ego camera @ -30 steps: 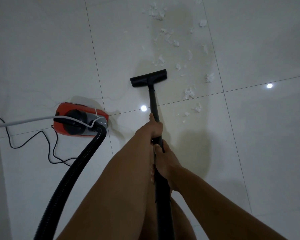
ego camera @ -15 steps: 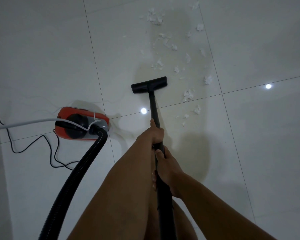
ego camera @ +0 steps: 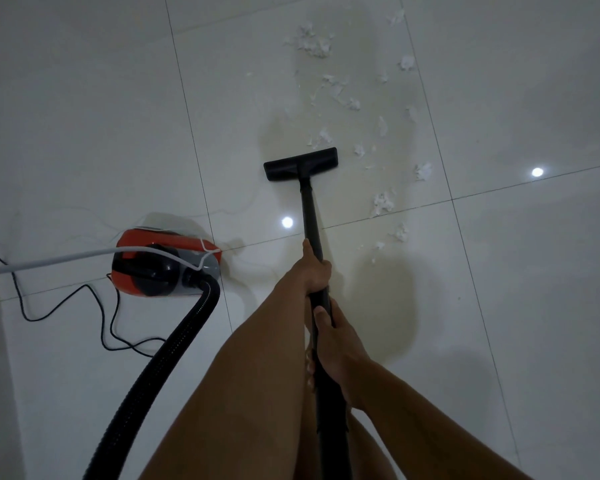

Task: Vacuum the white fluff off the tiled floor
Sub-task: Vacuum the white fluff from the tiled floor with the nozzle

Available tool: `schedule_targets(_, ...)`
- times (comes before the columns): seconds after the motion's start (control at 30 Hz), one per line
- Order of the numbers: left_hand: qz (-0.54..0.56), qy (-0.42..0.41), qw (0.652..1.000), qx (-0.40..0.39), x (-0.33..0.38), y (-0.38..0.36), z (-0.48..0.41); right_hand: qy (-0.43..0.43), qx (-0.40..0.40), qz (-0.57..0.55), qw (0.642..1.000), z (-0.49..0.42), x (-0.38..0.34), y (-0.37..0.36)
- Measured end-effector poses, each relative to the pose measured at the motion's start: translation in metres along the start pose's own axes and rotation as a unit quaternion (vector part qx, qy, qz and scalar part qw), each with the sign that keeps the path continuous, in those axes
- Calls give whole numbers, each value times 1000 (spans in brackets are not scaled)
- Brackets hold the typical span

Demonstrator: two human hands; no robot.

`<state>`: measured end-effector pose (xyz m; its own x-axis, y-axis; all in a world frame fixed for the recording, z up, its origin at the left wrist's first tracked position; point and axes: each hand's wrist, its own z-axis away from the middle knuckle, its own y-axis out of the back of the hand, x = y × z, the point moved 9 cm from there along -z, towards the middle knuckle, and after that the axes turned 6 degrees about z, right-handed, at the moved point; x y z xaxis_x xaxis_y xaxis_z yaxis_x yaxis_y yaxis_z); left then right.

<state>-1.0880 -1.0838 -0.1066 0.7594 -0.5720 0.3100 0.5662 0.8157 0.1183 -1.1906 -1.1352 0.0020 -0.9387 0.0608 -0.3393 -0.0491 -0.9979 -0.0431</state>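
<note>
Both hands hold the black vacuum wand (ego camera: 311,216). My left hand (ego camera: 313,270) grips it higher up toward the nozzle; my right hand (ego camera: 333,337) grips it just behind. The flat black floor nozzle (ego camera: 300,163) rests on the white tiled floor (ego camera: 499,306). Several bits of white fluff (ego camera: 383,204) lie scattered ahead of and right of the nozzle, the nearest clump (ego camera: 321,137) just beyond its front edge. More fluff (ego camera: 312,43) sits farther up.
The red and black vacuum body (ego camera: 160,266) sits on the floor to the left, its ribbed black hose (ego camera: 153,368) curving down past my left arm. A black power cord (ego camera: 66,306) loops on the tiles, and a white cable (ego camera: 49,261) crosses the body.
The nozzle slid back toward me and then stayed near the closest fluff clump. The view has shifted slightly, so the vacuum body appears lower.
</note>
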Motion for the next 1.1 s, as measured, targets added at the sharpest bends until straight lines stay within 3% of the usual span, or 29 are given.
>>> schedule_targets(0.4,-19,-2,1000,5,25,29,-27,11,36,14,999,-26,-35,-7)
schedule_targets(1.1,23,-25,999,10,75,75,-76,18,7,5,1000,-75,-91,-18)
